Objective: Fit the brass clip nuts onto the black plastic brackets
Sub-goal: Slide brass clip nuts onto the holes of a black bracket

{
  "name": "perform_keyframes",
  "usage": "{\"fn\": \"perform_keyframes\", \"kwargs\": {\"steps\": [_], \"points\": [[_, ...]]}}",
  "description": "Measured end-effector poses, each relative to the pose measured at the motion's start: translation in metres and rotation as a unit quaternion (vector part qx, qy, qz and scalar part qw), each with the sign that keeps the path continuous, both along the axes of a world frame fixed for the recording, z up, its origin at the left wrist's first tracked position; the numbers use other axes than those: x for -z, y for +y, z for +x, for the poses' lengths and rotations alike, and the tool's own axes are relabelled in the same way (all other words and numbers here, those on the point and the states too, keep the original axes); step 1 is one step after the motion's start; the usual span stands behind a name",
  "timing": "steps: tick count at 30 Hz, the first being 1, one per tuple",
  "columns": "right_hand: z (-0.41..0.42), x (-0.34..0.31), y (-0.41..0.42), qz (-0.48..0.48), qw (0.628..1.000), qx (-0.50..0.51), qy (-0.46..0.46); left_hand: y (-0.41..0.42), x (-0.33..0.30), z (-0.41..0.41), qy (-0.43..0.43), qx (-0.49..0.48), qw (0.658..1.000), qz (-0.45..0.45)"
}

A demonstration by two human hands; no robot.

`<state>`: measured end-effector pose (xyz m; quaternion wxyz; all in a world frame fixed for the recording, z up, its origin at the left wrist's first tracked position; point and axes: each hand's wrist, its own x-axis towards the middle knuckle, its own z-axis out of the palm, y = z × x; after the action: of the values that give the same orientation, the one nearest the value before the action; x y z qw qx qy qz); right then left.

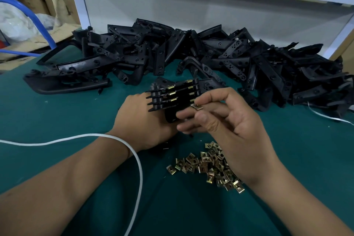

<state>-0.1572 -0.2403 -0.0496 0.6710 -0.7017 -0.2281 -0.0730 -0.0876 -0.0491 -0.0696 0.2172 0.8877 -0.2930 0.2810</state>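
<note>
- Left hand (142,120): its fingers are hidden behind the stack of black brackets (173,96) it holds; grip wraps from beneath, exact finger spread cannot be told.
- Stack held upright above the tabletop (57,113) centre; brass clips already show along several bracket edges, count hard to make out.
- Right hand (228,126): thumb and forefinger pinch one brass clip nut (197,106), held at the stack's near right edge; whether it touches the bracket is unclear. Other fingers loosely curled beneath.
- Loose pile of clip nuts (210,165) lies on the tabletop toward the near edge, partly covered by the right wrist.
- Heap of brackets (191,53) runs along the far edge, tangled, single pieces hard to separate.
- White cord (138,163) crosses the left forearm.
</note>
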Motion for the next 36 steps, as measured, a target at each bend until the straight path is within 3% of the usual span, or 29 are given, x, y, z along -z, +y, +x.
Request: {"fn": "perform_keyframes", "kwargs": {"steps": [4, 10, 17, 24, 36], "points": [[-0.001, 0.002, 0.001, -0.013, 1.000, 0.020, -0.020, -0.001, -0.001, -0.003, -0.015, 0.011, 0.999, 0.027], [-0.002, 0.003, 0.002, -0.042, 0.990, 0.116, -0.075, -0.001, 0.001, 0.001, 0.032, -0.004, 0.997, 0.065], [0.001, 0.012, 0.003, -0.031, 0.988, 0.127, -0.082, -0.003, 0.003, 0.004, -0.040, 0.008, 0.996, 0.074], [0.005, 0.015, 0.001, -0.104, 0.968, 0.165, -0.159, -0.006, 0.005, 0.004, -0.017, -0.006, 0.998, 0.058], [0.004, 0.011, 0.003, -0.156, 0.947, 0.190, -0.206, -0.007, 0.000, -0.002, -0.012, -0.016, 0.996, 0.087]]}}
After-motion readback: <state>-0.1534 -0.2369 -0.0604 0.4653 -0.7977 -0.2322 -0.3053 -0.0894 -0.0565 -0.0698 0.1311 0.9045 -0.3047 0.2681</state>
